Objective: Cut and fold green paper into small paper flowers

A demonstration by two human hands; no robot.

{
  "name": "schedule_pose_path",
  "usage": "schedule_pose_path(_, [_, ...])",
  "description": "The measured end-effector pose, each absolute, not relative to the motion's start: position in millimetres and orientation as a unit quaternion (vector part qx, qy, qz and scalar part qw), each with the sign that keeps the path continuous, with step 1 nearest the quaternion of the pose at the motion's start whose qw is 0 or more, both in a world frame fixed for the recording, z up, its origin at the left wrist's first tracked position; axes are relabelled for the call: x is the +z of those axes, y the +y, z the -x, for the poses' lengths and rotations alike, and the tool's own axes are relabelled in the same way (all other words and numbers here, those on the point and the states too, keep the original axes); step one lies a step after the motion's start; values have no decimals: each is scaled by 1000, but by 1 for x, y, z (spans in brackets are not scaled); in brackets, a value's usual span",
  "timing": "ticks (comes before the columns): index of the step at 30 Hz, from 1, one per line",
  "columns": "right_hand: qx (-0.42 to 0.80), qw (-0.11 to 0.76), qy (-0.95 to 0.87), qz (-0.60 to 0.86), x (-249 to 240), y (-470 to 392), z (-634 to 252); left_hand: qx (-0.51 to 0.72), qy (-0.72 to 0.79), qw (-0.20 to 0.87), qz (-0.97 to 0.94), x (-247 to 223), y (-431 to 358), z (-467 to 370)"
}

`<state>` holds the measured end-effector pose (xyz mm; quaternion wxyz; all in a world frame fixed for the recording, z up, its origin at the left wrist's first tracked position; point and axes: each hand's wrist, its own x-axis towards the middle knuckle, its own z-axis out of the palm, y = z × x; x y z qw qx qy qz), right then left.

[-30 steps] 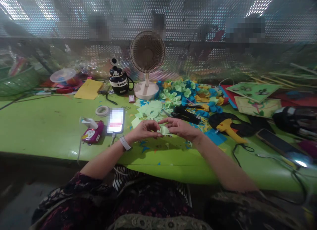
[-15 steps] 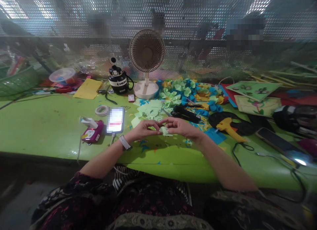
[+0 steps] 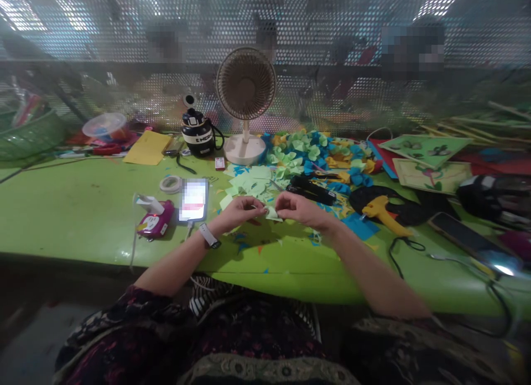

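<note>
Looks like a craft workshop, judging by the long green worktable [image 3: 103,208] strewn with paper scraps [image 3: 240,245]. Shows folded paper flowers [image 3: 307,147] heaped toward 2 o'clock. Has a black stapler [image 3: 311,190] near 3 o'clock, with a yellow glue gun [image 3: 379,211] and decorated paper pieces [image 3: 431,175] farther out. Includes a tape roll [image 3: 170,184] toward 9 o'clock, and is backed at 12 o'clock by a perforated screen [image 3: 307,53].

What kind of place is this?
It looks like a craft workspace, maybe a workshop. You can see a big pile of folded colorful paper pieces, a black stapler and a yellow glue gun, all on one green table.
</note>
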<state>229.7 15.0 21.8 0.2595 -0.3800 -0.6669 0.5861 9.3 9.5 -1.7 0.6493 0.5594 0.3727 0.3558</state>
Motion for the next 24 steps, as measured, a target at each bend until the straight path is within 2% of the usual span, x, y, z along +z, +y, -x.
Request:
schedule_pose_path(8, [593,246,-667,378,24,12,-227,381,402,628,-546,-3,11,-10])
schedule_pose_path(14, [539,291,-674,412,10,16,-223,403,383,648,-521,-6,12,-10])
schedule_pose_path(18, [568,291,-647,417,7,20,-224,378,368,678,-512,-3,11,-8])
schedule_pose_path(24, [604,275,-634,396,13,16,-221,368,367,664,-538,-2,9,-10])
